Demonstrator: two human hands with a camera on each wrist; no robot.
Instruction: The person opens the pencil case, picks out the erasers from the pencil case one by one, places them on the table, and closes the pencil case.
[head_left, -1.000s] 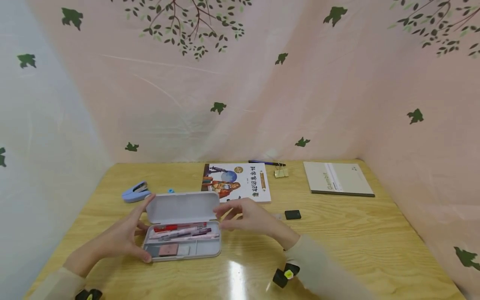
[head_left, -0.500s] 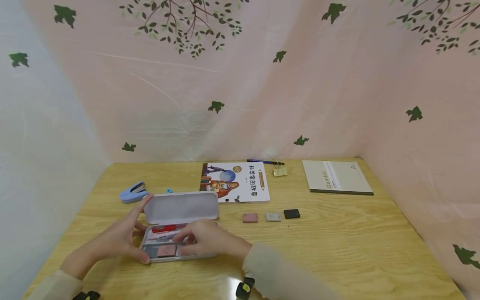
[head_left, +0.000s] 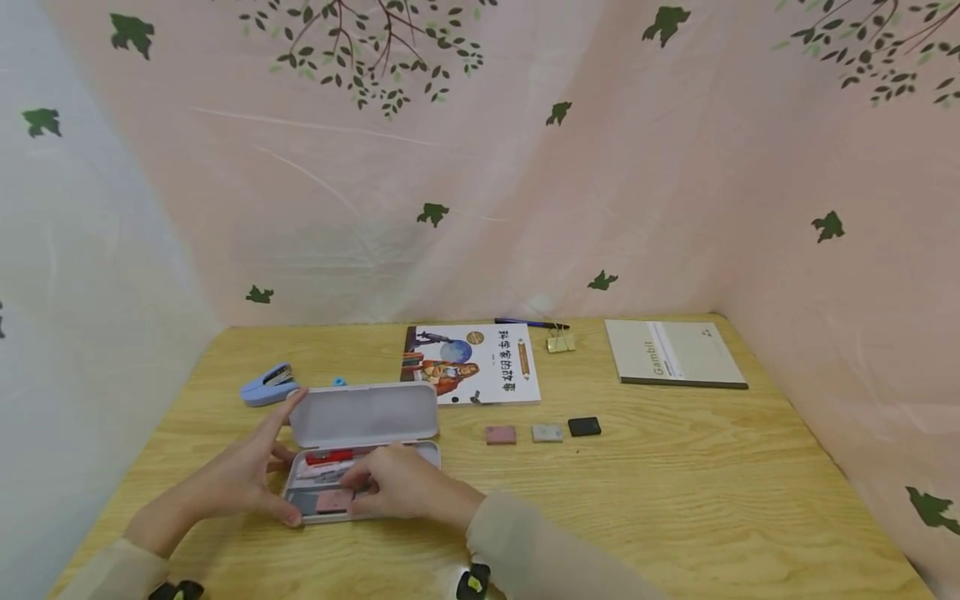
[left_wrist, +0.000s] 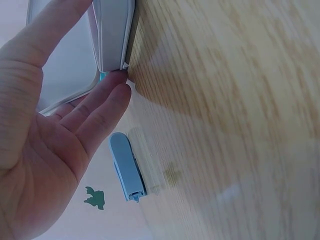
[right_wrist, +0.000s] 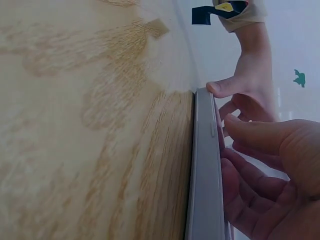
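An open white pencil case (head_left: 363, 414) lies on the table in the head view, with red and pale pens (head_left: 330, 457) in its back compartment. My left hand (head_left: 243, 471) grips its left end, thumb at the front corner and fingers by the raised lid. My right hand (head_left: 405, 479) reaches into the front compartment. Its thumb and forefinger pinch the right end of a pink eraser (head_left: 332, 501), beside a grey block (head_left: 302, 502). The right hand hides the rest of that compartment. In the right wrist view the case wall (right_wrist: 206, 165) hides the fingertips.
A second pink eraser (head_left: 501, 435), a white one (head_left: 547, 433) and a black one (head_left: 584, 427) lie in a row right of the case. Behind are a blue stapler (head_left: 268, 386), a picture book (head_left: 471, 362), a binder clip (head_left: 560, 343), a pen (head_left: 531, 323) and a notebook (head_left: 675, 353).
My right hand has moved left from the case's right edge into the front compartment, and its fingers have closed in on the pink eraser. My left hand stays on the case.
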